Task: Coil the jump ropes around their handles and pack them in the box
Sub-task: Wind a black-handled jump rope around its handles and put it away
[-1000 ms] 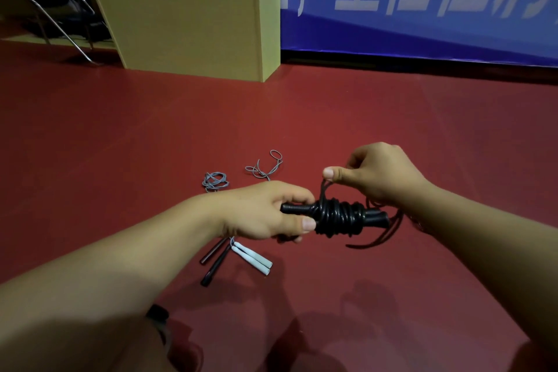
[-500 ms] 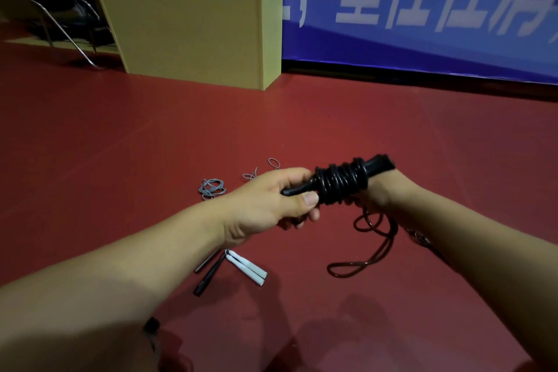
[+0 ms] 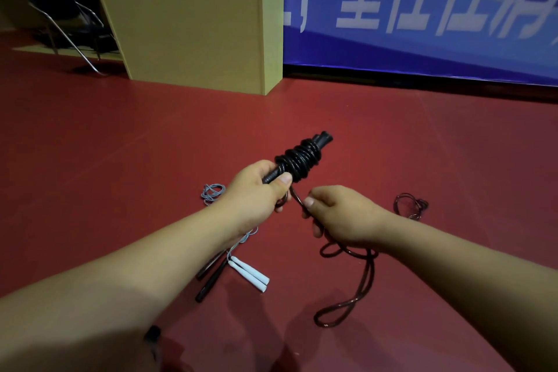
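Winding: under way on the black handles [image 3: 302,160], with several turns of dark cord [image 3: 347,252] already stacked round their middle.
Change, handles: tipped from level a second ago to slanting up and away now, far end raised toward the box [image 3: 193,36].
Change, right hand [image 3: 341,214]: dropped from above the coil to below and just right of it; half a second ago mostly hidden behind the bundle, now in plain sight.
Meaning: reads as one more turn brought round the underside; coil grown by about a wrap, a good length of slack left to take up.
Left hand [image 3: 256,190]: wrapped round the near end of the handles, thumb pressed against the lowest turn.
Right hand grip: thumb and forefinger pinching the cord close under the coil.
Cord, loose part: trailing from the right hand down to the floor [image 3: 90,160], looping near the right forearm, with another tangle further right.
Waiting on floor: white handles [image 3: 249,275] with grey cord [image 3: 213,192], second dark pair [image 3: 211,284] just beside, under the left forearm.
Box position: well beyond both hands, nothing seen packed; inside hidden.
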